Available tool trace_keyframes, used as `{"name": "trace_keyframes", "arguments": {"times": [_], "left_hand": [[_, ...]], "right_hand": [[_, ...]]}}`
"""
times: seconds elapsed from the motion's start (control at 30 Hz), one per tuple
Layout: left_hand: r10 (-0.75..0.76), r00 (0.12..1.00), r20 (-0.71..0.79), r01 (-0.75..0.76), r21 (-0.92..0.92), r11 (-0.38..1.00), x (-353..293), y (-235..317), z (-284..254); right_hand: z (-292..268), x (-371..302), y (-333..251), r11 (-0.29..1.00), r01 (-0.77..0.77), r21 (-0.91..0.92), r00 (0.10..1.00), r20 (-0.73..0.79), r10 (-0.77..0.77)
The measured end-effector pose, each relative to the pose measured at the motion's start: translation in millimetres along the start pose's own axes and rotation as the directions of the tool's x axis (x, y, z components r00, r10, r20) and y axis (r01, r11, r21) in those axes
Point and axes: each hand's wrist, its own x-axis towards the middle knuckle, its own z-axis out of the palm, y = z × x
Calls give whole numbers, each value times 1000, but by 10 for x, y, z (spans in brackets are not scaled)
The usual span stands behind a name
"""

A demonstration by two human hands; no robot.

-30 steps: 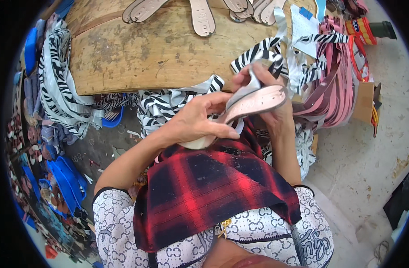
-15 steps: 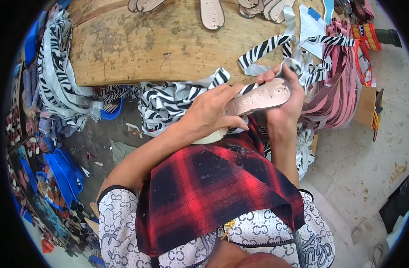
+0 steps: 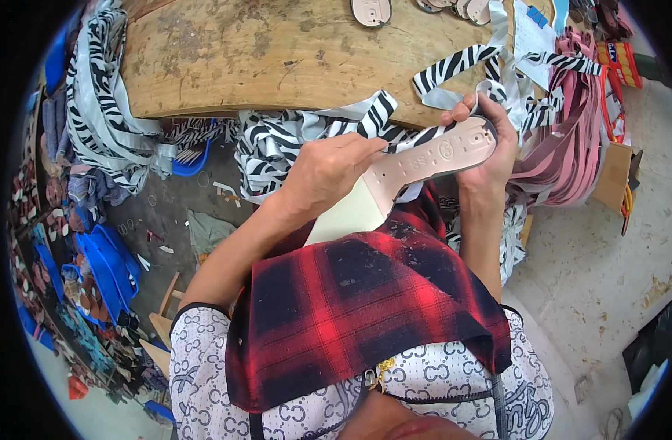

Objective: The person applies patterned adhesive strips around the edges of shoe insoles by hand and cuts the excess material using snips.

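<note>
A shoe insole (image 3: 424, 159), pinkish at its narrow heel half and pale cream at its wide end, lies tilted across my lap. My right hand (image 3: 496, 143) grips the rounded heel end, thumb and fingers closed around it. A zebra-print strip (image 3: 424, 136) runs along the insole's far edge and loops up by the right fingers. Over the middle of the insole, my left hand (image 3: 327, 174) pinches this strip at the edge; its thumb is mostly hidden. The cream end rests against a red and black checked apron (image 3: 365, 301).
A worn wooden table (image 3: 226, 66) stands ahead, with more insoles (image 3: 371, 10) at its far side. Zebra-print strips (image 3: 270, 158) hang from its front edge and at left. Pink strips (image 3: 560, 158) hang at right beside a cardboard box (image 3: 612, 176). Blue baskets (image 3: 105, 271) stand at lower left.
My left hand has shifted back from the insole's middle to its far edge, uncovering the cream end. The right hand still holds the heel end. The whole view has shifted slightly.
</note>
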Motion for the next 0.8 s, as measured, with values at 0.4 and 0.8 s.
{"name": "trace_keyframes", "arguments": {"times": [0.4,0.8], "left_hand": [[-145,980,136,179,-291,940,-67,-85,-138],[-159,894,419,252,-178,951,296,56,-232]], "right_hand": [[-119,78,77,993,-110,44,994,-16,111],[-61,100,135,983,-109,147,963,261,68]]}}
